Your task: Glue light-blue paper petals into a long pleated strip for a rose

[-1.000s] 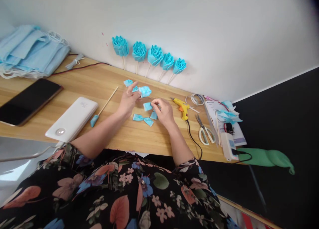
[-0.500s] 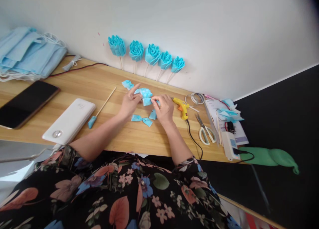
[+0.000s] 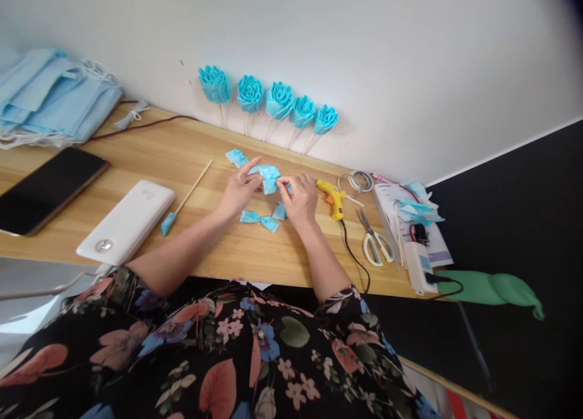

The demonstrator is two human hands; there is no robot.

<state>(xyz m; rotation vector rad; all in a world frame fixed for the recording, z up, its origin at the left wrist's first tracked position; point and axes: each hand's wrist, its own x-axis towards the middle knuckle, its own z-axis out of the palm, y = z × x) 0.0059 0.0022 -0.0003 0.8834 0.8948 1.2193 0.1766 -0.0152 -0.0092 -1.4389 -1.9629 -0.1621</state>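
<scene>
Between my two hands is a folded strip of blue mask fabric (image 3: 269, 184), hanging in pleats just above the table. My left hand (image 3: 241, 188) pinches its left side, with the index finger stretched out above. The fingertips of my right hand (image 3: 297, 195) close on its right edge. A string of pleated blue fabric pieces (image 3: 259, 218) lies on the wood below my hands. Another blue piece (image 3: 236, 158) shows beyond my left fingers. To the left lies a wooden stick (image 3: 194, 187) with a small blue bud (image 3: 168, 224) on its end.
Several blue fabric roses (image 3: 279, 101) on sticks lean against the wall. A yellow glue gun (image 3: 334, 198), scissors (image 3: 377, 246) and tape rolls (image 3: 361, 181) lie right. A white power bank (image 3: 127, 221), a phone (image 3: 50, 188) and stacked masks (image 3: 54, 100) are left. A power strip (image 3: 419, 267) sits at the right edge.
The fabric in my hands has shifted slightly and its lower flap has tilted. The blue piece beyond my left fingers has moved a little to the right. Both hands keep their pinch.
</scene>
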